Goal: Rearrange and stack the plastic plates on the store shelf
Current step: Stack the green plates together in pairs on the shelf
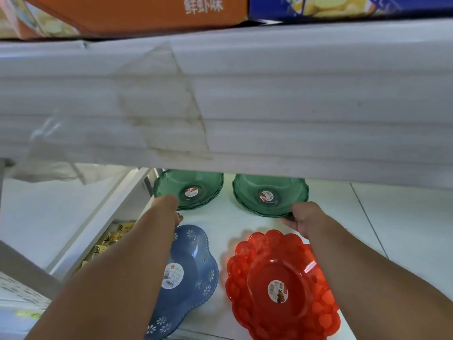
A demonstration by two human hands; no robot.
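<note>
Two translucent green plates stand side by side at the back of the white shelf (pixel 220 224), half hidden under the shelf above. My left hand (pixel 169 204) grips the near rim of the left green plate (pixel 196 185). My right hand (pixel 304 217) holds the near right rim of the right green plate (pixel 269 190). Nearer to me lie a blue plate with white flower cut-outs (pixel 193 271), partly covered by my left forearm, and a red translucent plate with a bubbled rim (pixel 277 285). Each plate carries a round sticker in its middle.
The thick white front edge of the upper shelf (pixel 245 106) hangs low over the green plates. An orange carton (pixel 147 13) and a blue carton (pixel 343 6) sit on top of it. To the left, a white divider (pixel 98 217) borders yellow packaged goods (pixel 110 239).
</note>
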